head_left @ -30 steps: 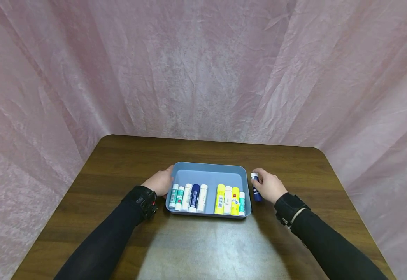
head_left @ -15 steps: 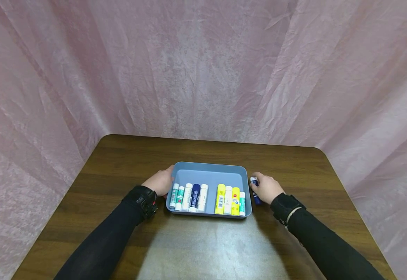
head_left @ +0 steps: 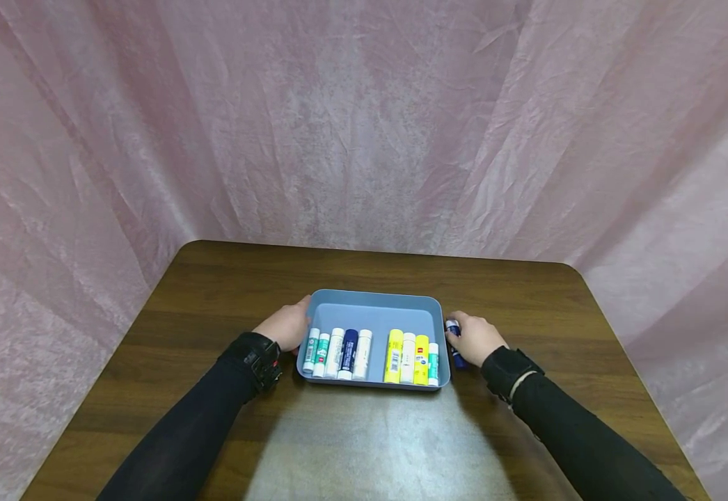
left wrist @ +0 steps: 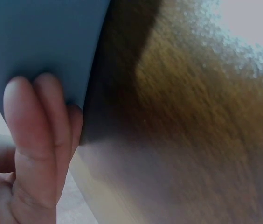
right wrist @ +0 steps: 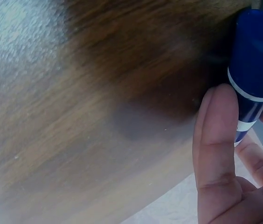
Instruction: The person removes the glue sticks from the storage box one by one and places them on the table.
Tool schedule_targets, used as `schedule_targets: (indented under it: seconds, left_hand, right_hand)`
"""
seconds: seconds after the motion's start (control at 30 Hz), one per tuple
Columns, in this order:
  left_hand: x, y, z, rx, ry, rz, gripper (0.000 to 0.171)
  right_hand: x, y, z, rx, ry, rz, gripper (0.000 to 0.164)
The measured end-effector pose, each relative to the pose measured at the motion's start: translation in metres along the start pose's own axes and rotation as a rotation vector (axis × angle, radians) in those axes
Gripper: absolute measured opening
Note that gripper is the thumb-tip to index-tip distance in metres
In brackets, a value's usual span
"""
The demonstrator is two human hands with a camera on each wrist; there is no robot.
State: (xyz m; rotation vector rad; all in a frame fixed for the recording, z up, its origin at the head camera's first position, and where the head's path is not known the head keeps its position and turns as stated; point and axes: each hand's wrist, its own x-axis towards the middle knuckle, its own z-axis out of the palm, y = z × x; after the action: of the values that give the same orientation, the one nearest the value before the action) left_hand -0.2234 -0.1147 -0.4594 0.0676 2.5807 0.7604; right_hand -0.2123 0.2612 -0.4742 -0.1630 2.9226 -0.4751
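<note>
In the head view a blue-grey tray (head_left: pixel 376 300) lies on the table with a row of glue sticks inside. My left hand (head_left: pixel 287 327) is at the tray's left end; in the left wrist view its nearly straight fingers (left wrist: pixel 29 126) press against the outer wall. Just beyond the right end, my right hand (head_left: pixel 478 339) grips a dark blue glue stick (right wrist: pixel 257 56) between thumb and fingers, close beside the tray wall. Among the sticks in the tray are a navy glue stick (head_left: pixel 348 353), a white glue stick (head_left: pixel 362 355) and a yellow glue stick (head_left: pixel 394 356).
The left group ends with a white-and-green glue stick (head_left: pixel 310 350); a small green glue stick (head_left: pixel 433 365) lies at the tray's right. A gap separates the two groups. The brown wooden table (head_left: pixel 232 278) has rounded far corners, and a pink curtain (head_left: pixel 364 139) hangs behind it.
My right hand has moved slightly left and nearer me with the dark blue glue stick, bringing it closer to the tray. The left hand and the tray have hardly moved.
</note>
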Motion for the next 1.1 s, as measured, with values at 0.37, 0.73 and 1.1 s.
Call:
schedule_targets:
  seconds: [0.37, 0.73, 1.1]
  left_hand:
    - [-0.0016, 0.0005, -0.0006, -0.008, -0.001, -0.002, 0.061]
    - [-0.0033, 0.0013, -0.0017, -0.004, -0.007, -0.005, 0.061]
    - [0.0003, 0.0002, -0.0002, 0.016, -0.004, 0.001, 0.061]
  right_hand:
    - [0.0013, 0.0006, 0.0016, -0.011, 0.004, 0.005, 0.044]
    - [0.0016, 0.0021, 0.0024, -0.016, 0.016, -0.002, 0.045]
    - [0.0016, 0.0024, 0.0030, -0.017, 0.017, -0.001, 0.046]
